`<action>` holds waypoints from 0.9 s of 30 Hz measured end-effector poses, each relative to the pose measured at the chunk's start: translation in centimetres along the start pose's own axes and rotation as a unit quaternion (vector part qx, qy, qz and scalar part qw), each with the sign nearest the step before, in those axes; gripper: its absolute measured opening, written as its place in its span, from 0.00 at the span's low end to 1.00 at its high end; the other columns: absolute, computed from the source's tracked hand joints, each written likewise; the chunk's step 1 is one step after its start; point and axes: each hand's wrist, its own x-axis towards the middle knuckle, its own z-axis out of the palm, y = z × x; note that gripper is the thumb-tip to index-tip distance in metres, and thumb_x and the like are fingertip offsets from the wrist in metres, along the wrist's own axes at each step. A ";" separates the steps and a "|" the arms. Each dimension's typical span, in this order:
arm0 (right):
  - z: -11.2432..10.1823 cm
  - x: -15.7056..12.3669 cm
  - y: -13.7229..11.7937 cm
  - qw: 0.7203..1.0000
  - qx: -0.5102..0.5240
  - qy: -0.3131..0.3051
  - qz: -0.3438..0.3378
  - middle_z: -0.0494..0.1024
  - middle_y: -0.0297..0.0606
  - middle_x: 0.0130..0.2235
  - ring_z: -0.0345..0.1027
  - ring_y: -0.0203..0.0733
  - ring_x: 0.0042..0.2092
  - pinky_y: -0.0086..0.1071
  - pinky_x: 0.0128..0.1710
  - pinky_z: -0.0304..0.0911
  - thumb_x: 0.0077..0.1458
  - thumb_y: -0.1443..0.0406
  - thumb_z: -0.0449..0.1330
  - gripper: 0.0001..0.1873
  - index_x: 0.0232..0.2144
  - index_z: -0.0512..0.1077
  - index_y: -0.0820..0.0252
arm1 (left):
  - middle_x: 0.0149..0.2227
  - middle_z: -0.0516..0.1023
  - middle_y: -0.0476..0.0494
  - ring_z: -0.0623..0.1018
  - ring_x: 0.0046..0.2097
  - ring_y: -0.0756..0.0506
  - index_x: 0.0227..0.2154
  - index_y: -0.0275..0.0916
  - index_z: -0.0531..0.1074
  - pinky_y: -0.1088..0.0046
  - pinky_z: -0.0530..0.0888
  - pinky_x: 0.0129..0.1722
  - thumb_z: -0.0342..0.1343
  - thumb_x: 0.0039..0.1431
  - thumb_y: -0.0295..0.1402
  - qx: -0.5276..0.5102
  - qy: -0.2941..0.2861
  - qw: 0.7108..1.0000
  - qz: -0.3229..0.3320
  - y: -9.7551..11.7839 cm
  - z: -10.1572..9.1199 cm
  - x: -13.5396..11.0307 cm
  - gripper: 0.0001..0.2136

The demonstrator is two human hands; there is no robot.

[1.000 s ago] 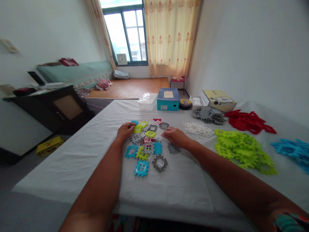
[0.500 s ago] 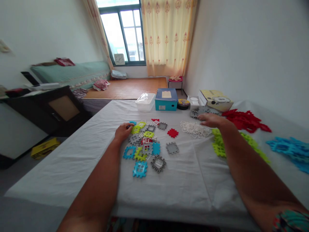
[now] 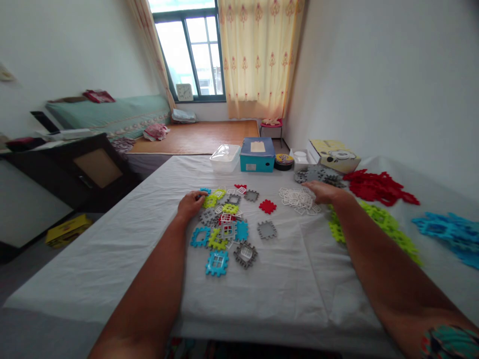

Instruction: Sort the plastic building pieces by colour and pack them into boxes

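My left hand (image 3: pixel 191 203) rests curled at the left edge of a cluster of interlocking plastic tiles (image 3: pixel 224 227), fingers touching a lime tile (image 3: pixel 210 200). My right hand (image 3: pixel 325 192) lies over the right edge of a pile of small white window pieces (image 3: pixel 299 199); its fingers are bent down onto them, and whether it grips one is hidden. A red tile (image 3: pixel 268 206) and a grey tile (image 3: pixel 267 229) lie alone between the two hands on the white cloth (image 3: pixel 262 289).
Piles of tiles lie to the right: grey (image 3: pixel 318 175), red (image 3: pixel 377 187), lime (image 3: pixel 389 229), blue (image 3: pixel 449 232). At the table's far edge stand a clear tub (image 3: pixel 225 157), a blue box (image 3: pixel 258 154), a round tin (image 3: pixel 284 160) and a cardboard box (image 3: pixel 334 155).
My right hand left the tile cluster and swung right to the white pieces. A red tile now shows where it had been. The left hand stayed put.
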 end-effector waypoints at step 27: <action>4.7 -0.8 -18.8 0.957 0.037 0.094 -0.274 0.73 0.42 0.55 0.61 0.48 0.54 0.41 0.50 0.60 0.63 0.68 0.49 0.19 0.54 0.70 0.53 | 0.45 0.80 0.49 0.77 0.44 0.46 0.42 0.46 0.78 0.73 0.72 0.44 0.51 0.57 0.36 -0.009 0.003 1.000 0.011 -0.2 0.5 -0.2 0.14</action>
